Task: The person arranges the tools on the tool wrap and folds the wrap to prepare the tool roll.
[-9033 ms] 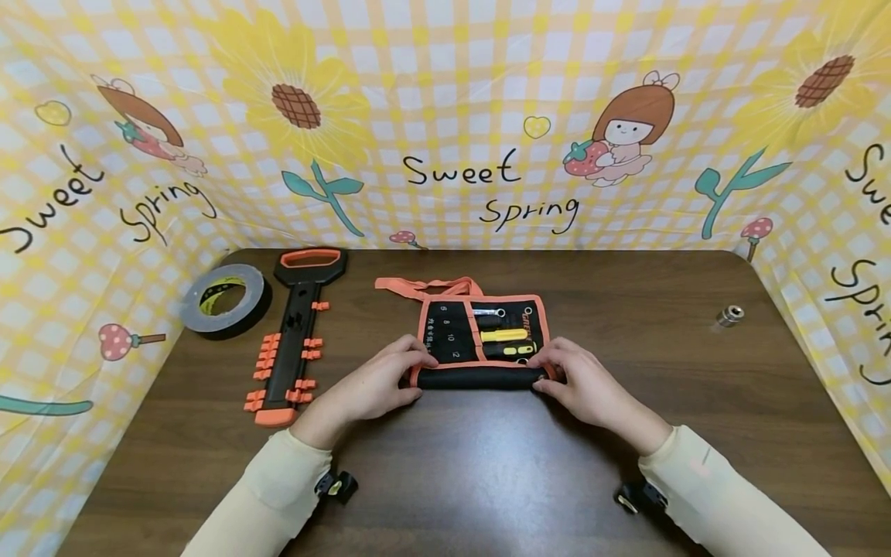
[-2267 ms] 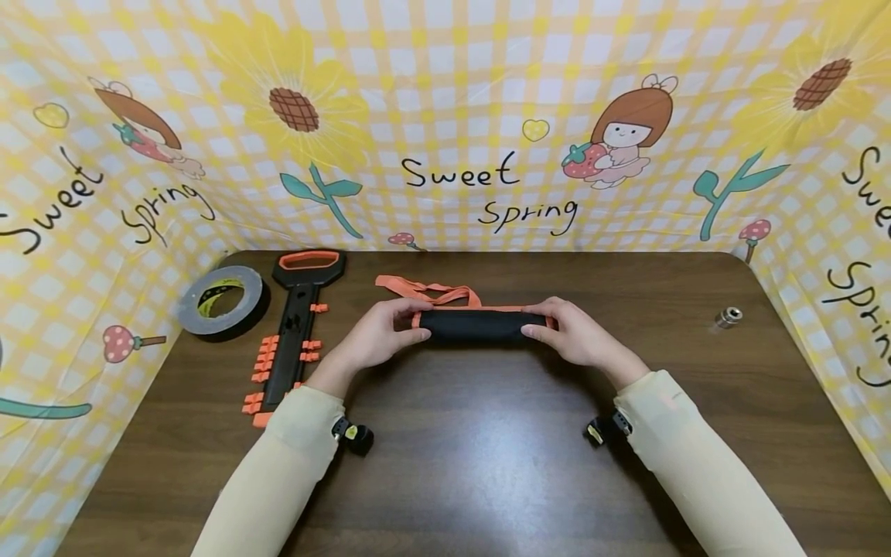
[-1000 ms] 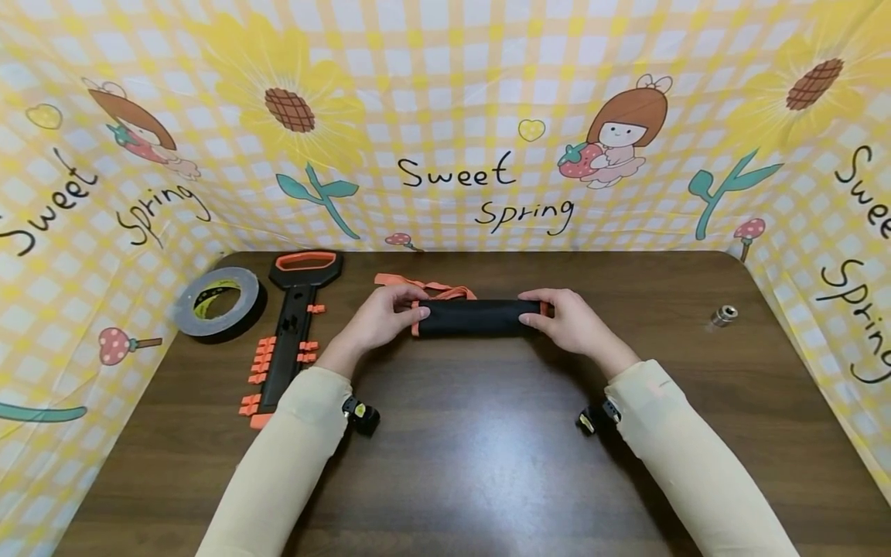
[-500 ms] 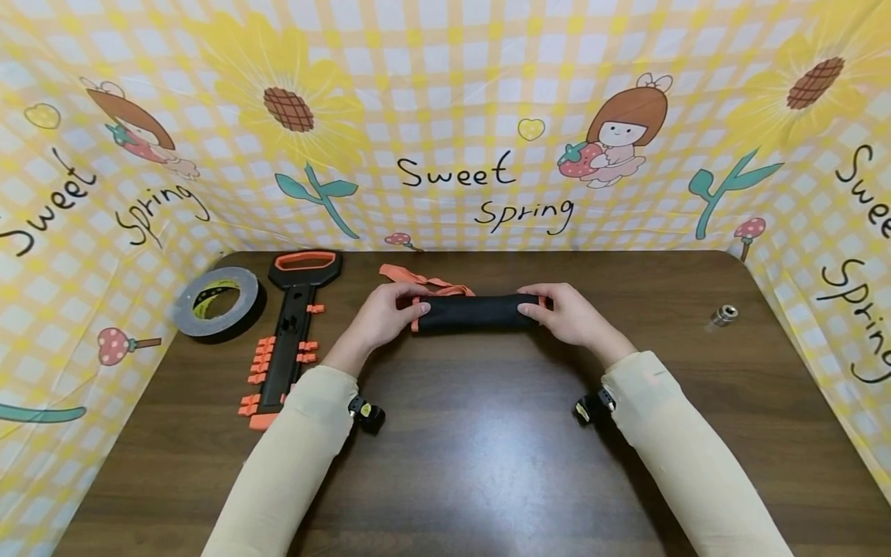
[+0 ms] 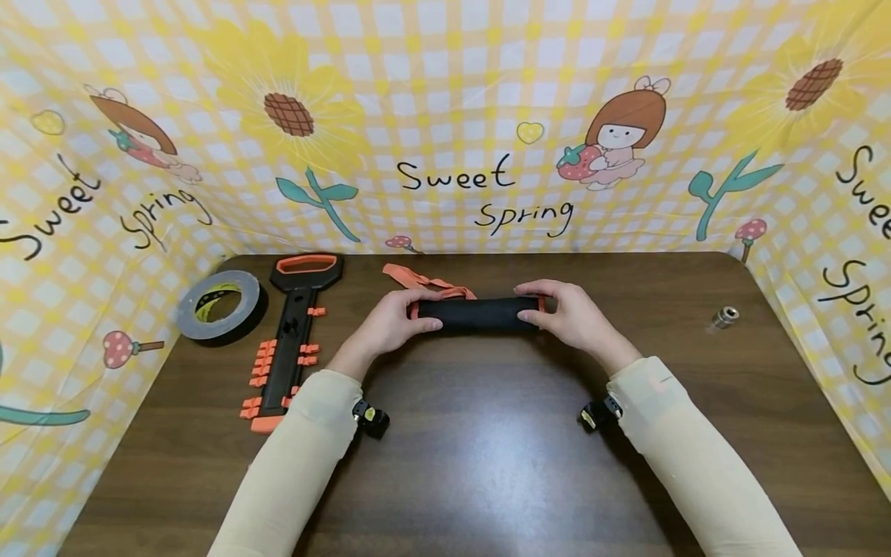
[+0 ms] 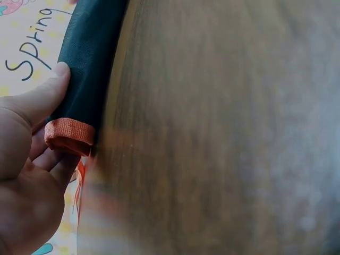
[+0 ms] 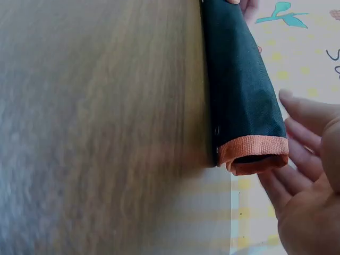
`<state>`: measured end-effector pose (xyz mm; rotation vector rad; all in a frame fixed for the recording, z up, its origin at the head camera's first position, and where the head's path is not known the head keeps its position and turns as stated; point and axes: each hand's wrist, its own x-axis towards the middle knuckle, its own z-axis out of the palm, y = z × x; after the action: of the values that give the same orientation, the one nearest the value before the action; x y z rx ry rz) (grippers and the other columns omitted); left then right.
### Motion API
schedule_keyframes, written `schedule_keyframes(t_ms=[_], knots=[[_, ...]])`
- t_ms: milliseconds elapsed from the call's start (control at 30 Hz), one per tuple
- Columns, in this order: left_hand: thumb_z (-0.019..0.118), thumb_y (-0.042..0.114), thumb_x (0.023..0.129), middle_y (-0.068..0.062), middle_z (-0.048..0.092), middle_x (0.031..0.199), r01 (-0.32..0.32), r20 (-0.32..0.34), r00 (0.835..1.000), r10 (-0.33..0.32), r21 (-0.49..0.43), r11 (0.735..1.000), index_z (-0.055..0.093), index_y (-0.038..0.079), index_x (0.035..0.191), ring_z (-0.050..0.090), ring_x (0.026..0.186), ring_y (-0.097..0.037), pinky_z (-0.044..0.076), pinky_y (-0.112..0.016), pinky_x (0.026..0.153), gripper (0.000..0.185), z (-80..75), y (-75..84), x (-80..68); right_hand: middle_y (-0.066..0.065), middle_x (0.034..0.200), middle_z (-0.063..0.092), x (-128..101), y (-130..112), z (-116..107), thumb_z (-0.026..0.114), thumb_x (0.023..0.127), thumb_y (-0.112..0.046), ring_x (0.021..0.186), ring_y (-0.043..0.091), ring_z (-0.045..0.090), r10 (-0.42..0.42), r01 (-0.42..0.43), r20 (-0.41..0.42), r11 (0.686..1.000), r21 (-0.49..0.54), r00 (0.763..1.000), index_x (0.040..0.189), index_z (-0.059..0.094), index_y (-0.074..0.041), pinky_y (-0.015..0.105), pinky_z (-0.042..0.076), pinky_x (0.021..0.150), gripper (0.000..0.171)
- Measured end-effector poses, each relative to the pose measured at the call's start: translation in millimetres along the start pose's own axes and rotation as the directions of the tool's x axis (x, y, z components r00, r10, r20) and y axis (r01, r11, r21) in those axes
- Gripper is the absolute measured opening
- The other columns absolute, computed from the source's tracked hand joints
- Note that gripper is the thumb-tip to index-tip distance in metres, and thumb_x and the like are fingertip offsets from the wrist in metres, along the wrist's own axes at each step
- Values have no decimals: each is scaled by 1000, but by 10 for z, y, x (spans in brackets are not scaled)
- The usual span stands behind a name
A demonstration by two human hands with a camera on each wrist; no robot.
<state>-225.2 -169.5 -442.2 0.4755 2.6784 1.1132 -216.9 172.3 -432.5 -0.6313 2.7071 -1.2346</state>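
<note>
A black tool roll (image 5: 476, 316) with orange trim lies rolled up tight across the middle of the brown table (image 5: 487, 464). My left hand (image 5: 390, 325) grips its left end. In the left wrist view, the thumb lies along the tool roll (image 6: 90, 58) and the left hand (image 6: 26, 175) has its fingers curled under the orange edge. My right hand (image 5: 567, 313) holds the right end with its fingers over the top. In the right wrist view, the right hand (image 7: 308, 180) cups the open orange-rimmed end of the tool roll (image 7: 239, 85). Orange tie straps (image 5: 421, 278) trail behind the roll's left end.
A roll of grey tape (image 5: 219, 303) lies at the far left. Beside it is a long black holder with orange clips (image 5: 292, 340). A small metal socket (image 5: 724, 316) stands at the right. Yellow printed cloth walls in the table on three sides.
The pouch, half open 9 s ago, has been rolled away from me into a full tube. In the last second both hands stayed on its ends and it shifted only slightly.
</note>
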Motion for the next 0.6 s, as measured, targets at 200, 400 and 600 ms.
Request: schedule_keyframes(t_ms=[200, 400, 600], knots=[[80, 27, 100, -15, 73, 125, 13, -5, 1000, -13, -7, 1000, 69, 18, 147, 65, 110, -30, 51, -45, 99, 49, 6, 2, -6, 6, 88, 66, 11, 5, 26, 80, 99, -23, 73, 19, 53, 28, -27, 45, 999, -26, 999, 143, 71, -12, 28, 43, 65, 45], [80, 26, 100, -13, 61, 92, 53, 2, 999, -53, -36, 998, 71, 19, 145, 48, 78, -26, 41, -38, 80, 47, 33, 10, 18, 2, 74, 58, 28, 26, 44, 80, 99, -23, 61, 17, 48, 68, -67, 44, 998, -22, 997, 141, 73, -14, 26, 39, 57, 43], [81, 25, 99, -17, 69, 142, 67, 17, 998, -67, -45, 997, 71, 19, 145, 65, 121, -30, 50, -46, 107, 47, 45, -8, 33, 3, 76, 59, 8, 49, 83, 80, 100, -24, 60, 17, 47, 98, -98, 37, 995, -4, 995, 143, 72, -16, 25, 38, 57, 44]])
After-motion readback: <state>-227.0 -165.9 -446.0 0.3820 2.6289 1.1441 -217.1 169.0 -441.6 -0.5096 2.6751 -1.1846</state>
